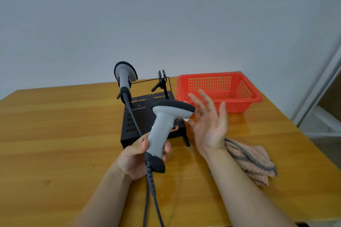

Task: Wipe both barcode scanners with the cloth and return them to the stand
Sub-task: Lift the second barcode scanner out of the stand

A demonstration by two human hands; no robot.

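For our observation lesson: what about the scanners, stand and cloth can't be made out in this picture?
Head view:
- held scanner: its window faces away from the camera.
- cloth: partly behind the right forearm.
- cables: ends cut off by the bottom edge.
- stand base: partly behind the held scanner and left hand.

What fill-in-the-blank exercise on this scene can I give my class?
1. The left hand grips one scanner; the right hand holds ____.
2. The other scanner sits in the stand's ____ holder.
3. The basket is coloured ____.
4. The stand's right holder is ____.
Missing words: nothing; left; red; empty.
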